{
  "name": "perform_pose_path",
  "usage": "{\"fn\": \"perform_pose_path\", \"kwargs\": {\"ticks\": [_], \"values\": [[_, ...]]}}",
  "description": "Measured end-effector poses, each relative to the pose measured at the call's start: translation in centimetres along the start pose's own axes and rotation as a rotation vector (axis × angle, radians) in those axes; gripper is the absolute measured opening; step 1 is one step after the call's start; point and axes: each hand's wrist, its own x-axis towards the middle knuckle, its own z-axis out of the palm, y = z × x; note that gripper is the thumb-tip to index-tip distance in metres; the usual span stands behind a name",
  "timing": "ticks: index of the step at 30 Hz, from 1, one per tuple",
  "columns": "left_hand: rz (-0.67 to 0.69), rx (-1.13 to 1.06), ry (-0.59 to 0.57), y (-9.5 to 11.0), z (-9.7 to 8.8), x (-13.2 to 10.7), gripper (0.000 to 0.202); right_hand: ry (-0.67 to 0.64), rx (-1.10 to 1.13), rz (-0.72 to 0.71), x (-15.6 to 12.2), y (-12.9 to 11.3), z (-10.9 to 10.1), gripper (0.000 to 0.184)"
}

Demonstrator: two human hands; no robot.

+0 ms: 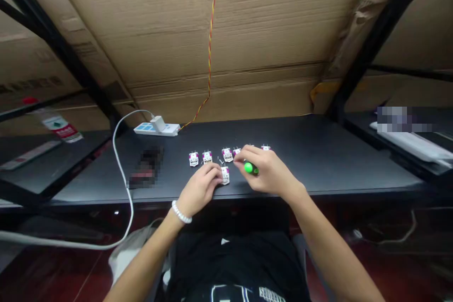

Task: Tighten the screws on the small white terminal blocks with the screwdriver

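Note:
Near the table's front edge, my left hand (202,185) has its fingers closed on the side of a small white plug (225,176) with pins pointing away from me. My right hand (265,170) is curled round a screwdriver (250,168); its bright green rounded handle end faces me, and its tip is hidden. Its fingertips are just beside another white and purple plug (227,154). Tiny metal pieces (221,161), perhaps screws, lie between the hands. Further plugs stand in a rough row, including one at the left (193,159) and one partly behind my right hand (265,147).
A white power strip (141,129) with an adapter (158,123) stands at the back left; its white cable (122,170) loops over the front edge. A blurred dark object (146,167) lies left. Black shelf posts (375,37) flank the black tabletop (318,155).

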Motion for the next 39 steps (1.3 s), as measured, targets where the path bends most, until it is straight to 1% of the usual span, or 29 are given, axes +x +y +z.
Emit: {"fn": "perform_pose_path", "kwargs": {"ticks": [7, 20, 24, 28, 33, 39], "values": [[0.009, 0.052, 0.012, 0.1, 0.1, 0.1, 0.016, -0.007, -0.001, 0.006, 0.0, 0.0, 0.0, 0.011], [0.030, 0.078, 0.021, 0.0, 0.2, -0.1, 0.016, 0.003, 0.010, 0.004, 0.0, 0.1, 0.0, 0.011], [0.019, 0.051, 0.019, 0.0, 0.2, -0.1, 0.017, 0.053, 0.067, 0.013, 0.0, -0.4, -0.6, 0.009], [-0.007, -0.013, 0.030, 0.0, -0.1, -0.1, 0.017, 0.091, 0.177, -0.001, -0.1, -1.0, -1.7, 0.017], [-0.042, -0.058, 0.039, -0.1, -0.2, -0.1, 0.018, 0.086, 0.240, -0.016, -0.2, -0.9, -2.2, 0.023], [-0.054, -0.058, 0.037, 0.1, -0.2, 0.1, 0.019, 0.091, 0.285, -0.005, -0.2, -1.1, -2.7, 0.023]]}}
